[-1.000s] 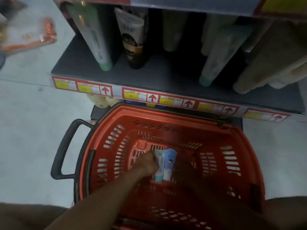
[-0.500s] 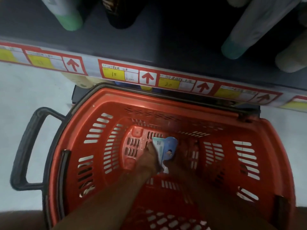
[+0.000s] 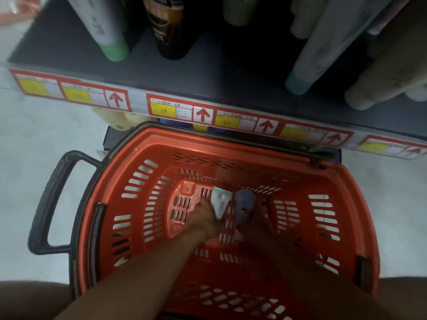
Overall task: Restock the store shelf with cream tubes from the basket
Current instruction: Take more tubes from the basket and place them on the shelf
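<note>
An orange basket (image 3: 161, 155) stands on the floor below the dark shelf (image 3: 231, 72). Both my arms reach down into it. My left hand (image 3: 203, 218) grips a white and teal cream tube (image 3: 220, 202) at the basket's bottom. Beside it, my right hand (image 3: 258, 224), dim in shadow, holds a blue cream tube (image 3: 243, 205). The two tubes lie apart, a small gap between them.
On the shelf stand a green-capped tube (image 3: 108, 33), a black tube (image 3: 171, 26), a teal-capped tube (image 3: 316, 61) and beige tubes (image 3: 383, 72). Red and yellow price tags (image 3: 180, 110) line its front edge. The basket's black handle (image 3: 53, 199) sticks out left over pale floor.
The view has tilted and moved nearer the basket. The two tubes, side by side before, are now separated, the blue one shifted right with my right hand on it.
</note>
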`<state>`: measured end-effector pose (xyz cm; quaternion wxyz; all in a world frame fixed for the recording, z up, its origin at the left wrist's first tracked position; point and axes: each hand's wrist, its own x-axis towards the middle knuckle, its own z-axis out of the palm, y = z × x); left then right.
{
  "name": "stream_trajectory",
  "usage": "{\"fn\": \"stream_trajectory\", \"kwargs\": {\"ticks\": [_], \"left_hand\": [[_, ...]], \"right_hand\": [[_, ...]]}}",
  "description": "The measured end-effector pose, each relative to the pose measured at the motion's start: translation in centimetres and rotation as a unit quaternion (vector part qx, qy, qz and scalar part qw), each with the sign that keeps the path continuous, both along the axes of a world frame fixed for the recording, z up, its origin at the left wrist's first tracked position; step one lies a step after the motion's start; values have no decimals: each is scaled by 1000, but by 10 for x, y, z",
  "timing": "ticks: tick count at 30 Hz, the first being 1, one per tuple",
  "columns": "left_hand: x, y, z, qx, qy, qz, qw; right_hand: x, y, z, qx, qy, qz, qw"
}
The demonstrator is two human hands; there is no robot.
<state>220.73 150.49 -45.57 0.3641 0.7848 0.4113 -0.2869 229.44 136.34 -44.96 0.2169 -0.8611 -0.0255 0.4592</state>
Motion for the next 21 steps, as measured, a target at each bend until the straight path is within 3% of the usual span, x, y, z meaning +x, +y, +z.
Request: {"fn": "stream_trajectory", "kwargs": {"ticks": [3,8,12,21], "left_hand": [[6,2,25,31,-1,-17,999],[10,1,77,43,-58,-22,997],[9,-7,123,53,-126,-9,991],[16,-30,229,70,-309,18,948]], "right_hand": [[-1,-9,14,113,-107,-38,987],[5,-13,65,82,-86,-17,993],[5,-21,103,76,-138,10,987],[18,-41,199,171,-220,-19,960]]}}
